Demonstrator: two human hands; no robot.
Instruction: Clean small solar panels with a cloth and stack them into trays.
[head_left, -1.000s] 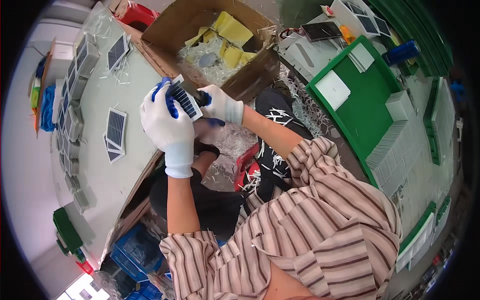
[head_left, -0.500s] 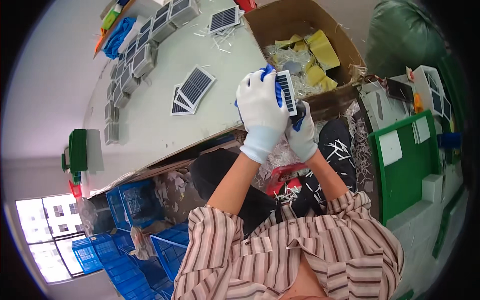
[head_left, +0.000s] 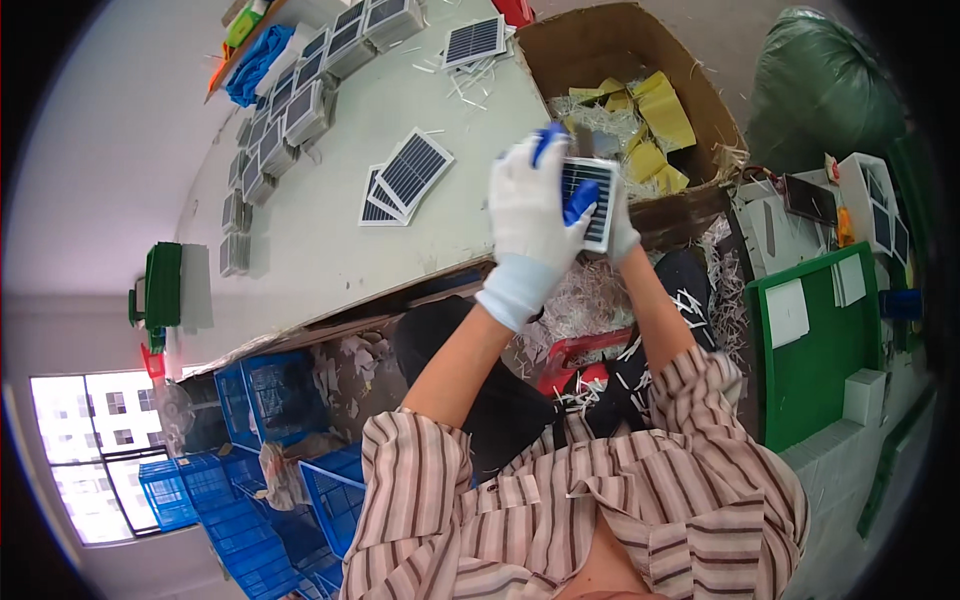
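A small solar panel, dark with pale lines and a white border, is held up at the table's front right corner. My left hand, in a white glove with blue-coated fingers, grips its left side, the thumb lying across its face. Behind its right edge is my right hand, also gloved, with its fingers mostly hidden by the panel. To the left, a few loose solar panels overlap on the pale table. Another small pile of panels lies farther back.
Stacked panels line the table's far left. An open cardboard box beyond my hands contains white strips and yellow pieces. A green tray stands at the right, near a green sack. Blue crates sit lower left.
The panel has turned so its face now shows more fully. My left thumb has come across its face, and my right hand has moved behind it. The whole view has shifted slightly.
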